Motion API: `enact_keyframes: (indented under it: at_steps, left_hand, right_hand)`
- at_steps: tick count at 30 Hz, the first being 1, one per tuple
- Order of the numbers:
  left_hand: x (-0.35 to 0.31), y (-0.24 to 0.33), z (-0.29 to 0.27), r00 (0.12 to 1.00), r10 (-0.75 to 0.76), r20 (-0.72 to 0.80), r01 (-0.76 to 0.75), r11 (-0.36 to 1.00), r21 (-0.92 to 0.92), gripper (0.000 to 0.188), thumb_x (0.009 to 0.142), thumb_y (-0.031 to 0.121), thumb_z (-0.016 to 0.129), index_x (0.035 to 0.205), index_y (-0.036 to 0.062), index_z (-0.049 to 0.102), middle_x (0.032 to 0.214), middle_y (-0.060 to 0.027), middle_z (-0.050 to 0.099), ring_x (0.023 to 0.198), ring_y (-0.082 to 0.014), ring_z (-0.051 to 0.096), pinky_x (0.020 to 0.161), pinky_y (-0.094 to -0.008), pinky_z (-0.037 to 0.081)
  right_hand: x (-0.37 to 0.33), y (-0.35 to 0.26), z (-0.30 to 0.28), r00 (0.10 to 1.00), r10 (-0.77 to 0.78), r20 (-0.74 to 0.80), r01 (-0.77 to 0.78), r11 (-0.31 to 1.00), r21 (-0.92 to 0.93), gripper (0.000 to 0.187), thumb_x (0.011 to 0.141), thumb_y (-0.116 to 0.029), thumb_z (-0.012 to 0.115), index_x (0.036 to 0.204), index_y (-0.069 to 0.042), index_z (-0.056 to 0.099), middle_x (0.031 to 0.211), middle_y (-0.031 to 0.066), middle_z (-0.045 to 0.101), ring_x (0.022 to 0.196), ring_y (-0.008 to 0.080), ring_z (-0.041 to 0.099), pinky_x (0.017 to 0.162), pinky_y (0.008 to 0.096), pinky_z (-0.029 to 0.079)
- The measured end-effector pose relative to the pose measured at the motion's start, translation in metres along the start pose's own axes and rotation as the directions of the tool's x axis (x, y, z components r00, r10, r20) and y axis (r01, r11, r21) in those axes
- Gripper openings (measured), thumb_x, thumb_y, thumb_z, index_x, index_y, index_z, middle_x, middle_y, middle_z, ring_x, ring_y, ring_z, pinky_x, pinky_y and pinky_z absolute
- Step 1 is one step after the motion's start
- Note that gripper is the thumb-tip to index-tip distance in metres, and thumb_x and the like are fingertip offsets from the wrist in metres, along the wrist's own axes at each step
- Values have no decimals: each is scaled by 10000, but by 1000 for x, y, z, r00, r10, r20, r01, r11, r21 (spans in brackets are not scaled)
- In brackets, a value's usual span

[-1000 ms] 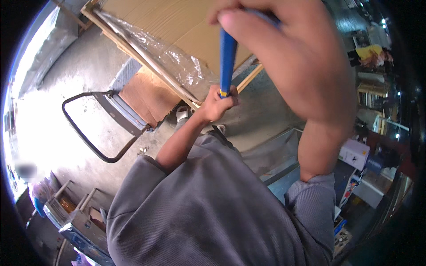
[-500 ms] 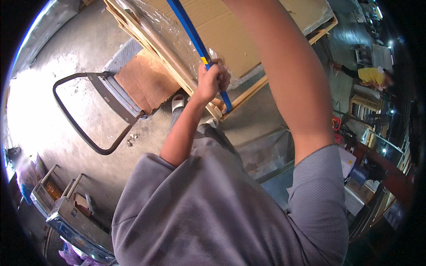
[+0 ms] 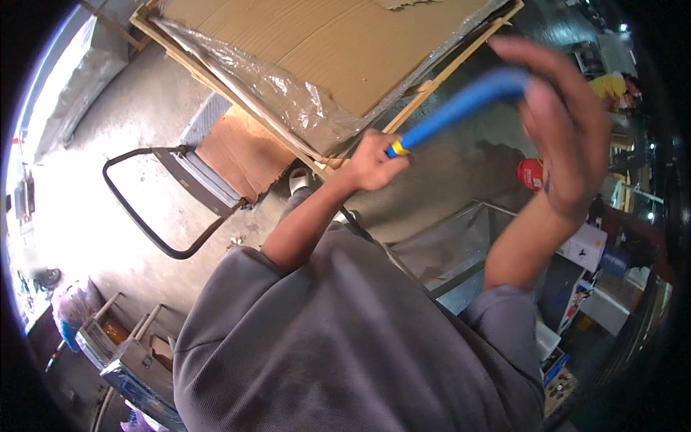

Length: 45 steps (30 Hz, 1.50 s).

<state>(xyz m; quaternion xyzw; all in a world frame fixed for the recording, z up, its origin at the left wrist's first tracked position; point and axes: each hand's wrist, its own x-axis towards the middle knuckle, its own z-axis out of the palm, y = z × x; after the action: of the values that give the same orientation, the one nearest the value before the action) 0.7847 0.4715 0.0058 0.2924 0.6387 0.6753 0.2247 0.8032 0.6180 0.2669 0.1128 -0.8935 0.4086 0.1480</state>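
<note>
A blue pry bar (image 3: 461,108) with a yellow band and a bent far end slants up to the right, blurred by motion. My left hand (image 3: 378,160) is closed round its lower part, near the yellow band. My right hand (image 3: 568,129) is raised at the right, its fingers stretched and apart beside the bent end; blur hides whether they touch it. Beyond my left hand stands a wooden crate (image 3: 425,101), its near corner just behind that hand. Brown cardboard (image 3: 324,50) and torn clear plastic film (image 3: 288,97) cover its top.
A platform trolley with a black handle (image 3: 144,227) and a cardboard sheet (image 3: 245,151) stands left of my feet. A glass-panelled metal frame (image 3: 461,252) is close on my right. A red container (image 3: 530,173) sits beyond it. Someone in yellow (image 3: 610,90) is at far right.
The pry bar has swung away from the crate's near corner and now points up to the right. My right arm has drawn back from the top to the right, its hand now visible.
</note>
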Motion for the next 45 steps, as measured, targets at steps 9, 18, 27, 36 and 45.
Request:
enact_keyframes:
  at_steps: [9, 18, 27, 36, 45]
  left_hand:
    - [-24, -23, 86, 783, 136, 607, -430, 824, 370, 206, 708, 201, 696, 850, 77, 612, 741, -108, 638, 728, -350, 643, 656, -484, 505]
    - [-26, -9, 55, 886, 212, 413, -294, 945, 144, 201, 714, 173, 737, 701, 51, 578, 616, -86, 572, 574, -264, 582, 527, -398, 420]
    - [-5, -13, -39, 979, -206, 2, 175, 825, -538, 199, 754, 84, 634, 614, 52, 497, 557, -2, 450, 469, -102, 413, 447, -282, 301]
    - [17, -49, -73, 960, -253, -118, 46, 562, -826, 281, 783, 102, 576, 628, 137, 345, 540, 28, 315, 434, -92, 303, 410, -275, 216]
    - [28, -51, -76, 900, -337, -275, 12, 651, -759, 264, 839, 123, 531, 637, 136, 362, 523, 11, 318, 391, -103, 290, 360, -271, 213]
  right_hand:
    - [-329, 78, -35, 843, 9, -539, -102, 984, -144, 538, 901, -565, 609, 883, -34, 689, 789, 144, 686, 591, 190, 600, 517, 309, 469]
    - [-212, -26, -32, 872, 377, -314, -341, 926, 165, 319, 896, -209, 634, 1060, 53, 712, 982, 188, 728, 894, 247, 696, 838, 333, 532]
    - [77, -15, 77, 948, -290, 129, 302, 950, -84, 226, 929, -164, 592, 956, 42, 681, 772, 65, 641, 726, 131, 588, 668, 292, 465]
    - [207, 40, 189, 879, 49, 475, -1, 995, -100, 198, 849, -92, 534, 872, 25, 691, 684, 131, 629, 587, 195, 549, 526, 403, 419]
    - [248, 63, 213, 715, -13, 699, 365, 860, -357, 216, 777, -45, 502, 809, 17, 706, 658, 178, 644, 523, 254, 559, 487, 468, 434]
